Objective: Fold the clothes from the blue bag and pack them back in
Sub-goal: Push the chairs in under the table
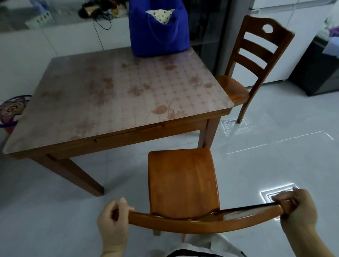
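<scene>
A: L grip [112,222]?
B: Curled round left end of top rail [187,224] of near chair [182,176].
A: & blue bag [157,36]?
B: Upright on surface [115,88], far edge, w/ dotted clothes [161,15] at its mouth, well apart from both grips.
A: R grip [296,210]?
B: Clamped on rail's right end. 2nd chair [258,54] just right of surface.

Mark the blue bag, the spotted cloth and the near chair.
blue bag [157,37]: head view, front panel.
spotted cloth [161,15]: head view, part showing in the bag's mouth.
near chair [182,178]: head view, middle of the seat.
</scene>
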Motion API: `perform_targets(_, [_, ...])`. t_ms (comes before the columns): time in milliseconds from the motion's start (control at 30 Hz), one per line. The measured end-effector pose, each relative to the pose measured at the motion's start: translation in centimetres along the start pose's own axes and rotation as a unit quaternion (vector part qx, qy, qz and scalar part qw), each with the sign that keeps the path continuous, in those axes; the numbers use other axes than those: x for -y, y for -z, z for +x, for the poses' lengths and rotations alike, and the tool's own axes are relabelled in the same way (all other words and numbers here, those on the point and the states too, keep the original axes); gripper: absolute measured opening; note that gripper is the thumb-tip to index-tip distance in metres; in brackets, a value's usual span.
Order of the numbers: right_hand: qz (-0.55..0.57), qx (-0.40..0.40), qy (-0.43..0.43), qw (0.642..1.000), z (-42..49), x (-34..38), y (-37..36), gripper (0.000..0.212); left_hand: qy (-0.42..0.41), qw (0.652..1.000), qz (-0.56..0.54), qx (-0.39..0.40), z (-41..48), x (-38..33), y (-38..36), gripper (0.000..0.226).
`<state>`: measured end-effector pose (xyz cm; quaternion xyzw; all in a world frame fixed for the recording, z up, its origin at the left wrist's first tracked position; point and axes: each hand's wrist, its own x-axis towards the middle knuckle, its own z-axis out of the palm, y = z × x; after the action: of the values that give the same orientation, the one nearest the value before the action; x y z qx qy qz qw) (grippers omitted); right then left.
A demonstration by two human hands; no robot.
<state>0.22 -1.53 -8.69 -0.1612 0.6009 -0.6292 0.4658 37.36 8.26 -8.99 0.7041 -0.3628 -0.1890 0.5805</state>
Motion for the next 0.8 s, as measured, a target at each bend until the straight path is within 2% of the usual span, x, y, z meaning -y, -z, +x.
perform_targets(67, [0.005, 0.0, -0.002, 1.0, 0.4, 0.4, -0.5, 0.012, 0.019, 1.0, 0.0, -0.021, -0.1, -0.2, 0.3, 0.039])
perform_targets(133, [-0.009, 0.018, -0.001, 1.0, 0.6, 0.7, -1.2, 0.036, 0.032, 0.998, -0.003, -0.046, -0.7, 0.0, 1.1, 0.033])
perform_targets(200, [-0.015, 0.032, -0.002, 0.999, 0.3, 1.1, -1.9, 0.046, 0.038, 0.998, 0.006, -0.057, -1.6, 0.3, 1.5, 0.034])
perform_targets(367, [-0.014, 0.046, -0.035, 0.998, 0.7, 0.8, -2.6, 0.017, 0.059, 0.996, 0.02, -0.063, -1.3, 0.7, 1.3, 0.036])
perform_targets(700, [-0.003, 0.058, -0.038, 0.998, 2.6, 0.6, -10.3, 0.021, 0.055, 0.992, 0.04, -0.105, 3.8, 2.1, -0.4, 0.037])
perform_targets(800, [-0.011, 0.059, -0.043, 0.997, 4.2, 0.2, -12.3, 0.014, 0.056, 0.992, 0.031, -0.111, 6.0, 2.9, -1.4, 0.036])
